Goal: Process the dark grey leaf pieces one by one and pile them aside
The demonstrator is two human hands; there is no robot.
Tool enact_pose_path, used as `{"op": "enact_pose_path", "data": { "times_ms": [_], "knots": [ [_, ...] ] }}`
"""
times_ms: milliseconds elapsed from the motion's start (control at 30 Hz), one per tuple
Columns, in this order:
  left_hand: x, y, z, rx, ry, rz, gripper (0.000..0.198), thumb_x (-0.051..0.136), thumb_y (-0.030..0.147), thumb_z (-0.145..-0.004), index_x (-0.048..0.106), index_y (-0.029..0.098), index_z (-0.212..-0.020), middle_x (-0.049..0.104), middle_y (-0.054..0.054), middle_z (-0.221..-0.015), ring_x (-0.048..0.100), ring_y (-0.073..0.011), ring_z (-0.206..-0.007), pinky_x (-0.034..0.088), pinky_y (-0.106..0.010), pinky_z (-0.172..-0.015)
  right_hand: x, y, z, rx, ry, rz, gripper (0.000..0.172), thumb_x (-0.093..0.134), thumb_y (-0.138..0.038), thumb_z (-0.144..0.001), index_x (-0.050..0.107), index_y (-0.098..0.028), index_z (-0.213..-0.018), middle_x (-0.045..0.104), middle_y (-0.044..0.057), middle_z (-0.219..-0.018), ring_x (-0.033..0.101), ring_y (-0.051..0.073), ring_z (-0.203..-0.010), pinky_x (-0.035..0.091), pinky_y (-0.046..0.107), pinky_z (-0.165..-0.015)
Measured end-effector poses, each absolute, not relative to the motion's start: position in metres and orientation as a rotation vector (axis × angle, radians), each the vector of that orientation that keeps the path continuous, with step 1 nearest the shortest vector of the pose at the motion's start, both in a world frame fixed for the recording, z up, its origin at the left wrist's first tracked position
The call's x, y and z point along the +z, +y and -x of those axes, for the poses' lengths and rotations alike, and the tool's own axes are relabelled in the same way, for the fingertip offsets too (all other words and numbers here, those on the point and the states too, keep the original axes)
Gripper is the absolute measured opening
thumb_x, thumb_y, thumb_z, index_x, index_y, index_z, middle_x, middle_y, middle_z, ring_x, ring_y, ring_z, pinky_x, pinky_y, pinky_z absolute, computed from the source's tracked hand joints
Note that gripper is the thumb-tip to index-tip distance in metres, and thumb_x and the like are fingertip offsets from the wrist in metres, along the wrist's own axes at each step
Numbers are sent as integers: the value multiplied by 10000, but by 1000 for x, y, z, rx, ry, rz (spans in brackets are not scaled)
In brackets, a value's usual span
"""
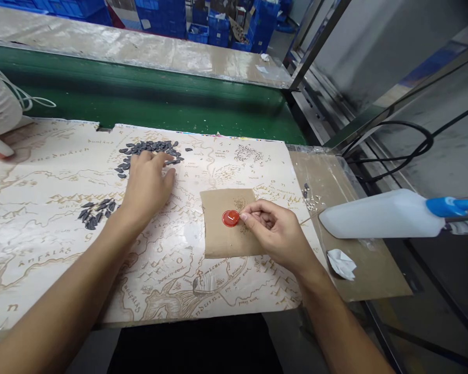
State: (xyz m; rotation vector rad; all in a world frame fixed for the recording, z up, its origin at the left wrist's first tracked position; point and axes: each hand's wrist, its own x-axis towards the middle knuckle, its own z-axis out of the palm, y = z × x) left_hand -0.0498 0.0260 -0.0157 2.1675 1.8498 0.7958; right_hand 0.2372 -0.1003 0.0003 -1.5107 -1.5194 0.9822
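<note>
A factory workshop, with a green conveyor belt (140,98) and stacked blue plastic crates (218,31) beyond.

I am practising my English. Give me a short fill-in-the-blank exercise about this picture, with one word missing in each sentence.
The right hand touches a small disc of ____ colour.
The disc lies on a piece of ____ paper.
The left hand is at a pile of dark seeds, on a sheet printed with a ____.
A white plastic bottle has a ____ part at its right end.

Missing words: red, brown, map, blue.
</note>
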Motion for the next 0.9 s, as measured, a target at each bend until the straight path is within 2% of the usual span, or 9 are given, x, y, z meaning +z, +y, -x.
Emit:
{"op": "enact_pose_path", "data": {
  "times_ms": [100,267,567,767,900],
  "knots": [
    [-27,43,57,770,1931,-2216,394,600,301,-1067,806,170,-1376,706,-221,-1243,584,-477,-1352,492,-650,-1199,-2,-102,-233,978,-1552,1509,182,769,-392,-1063,801,-231,-984,690,12,-833,583,177,-733,456,338,-669],
    [-36,49,57,812,1884,-2236,286,561,309,-1067,810,209,-1164,696,-184,-1120,605,-441,-1262,529,-632,-1159,-1,-101,-229,925,-1605,1538,158,747,-348,-1069,796,-236,-970,607,-17,-777,543,169,-713,436,336,-662],
    [-18,35,51,724,1843,-2356,232,532,310,-1083,740,213,-1048,752,-181,-1123,666,-406,-1183,559,-560,-1074,2,-108,-235,930,-1491,1567,171,764,-384,-1048,801,-235,-974,653,0,-796,578,175,-711,450,319,-643],
    [4,13,41,904,1726,-1961,81,684,297,-964,716,238,-918,824,-88,-890,761,-289,-829,609,-458,-853,-7,-120,-244,835,-1652,1689,174,710,-328,-1059,781,-226,-936,577,-16,-729,530,171,-666,416,319,-614],
    [11,-8,32,916,1331,-1407,155,823,337,-898,732,230,-832,782,-66,-692,703,-223,-593,600,-389,-623,-11,-125,-243,751,-1714,1692,160,706,-286,-1063,779,-221,-936,580,-12,-728,524,172,-668,404,329,-625]
  ]
}}
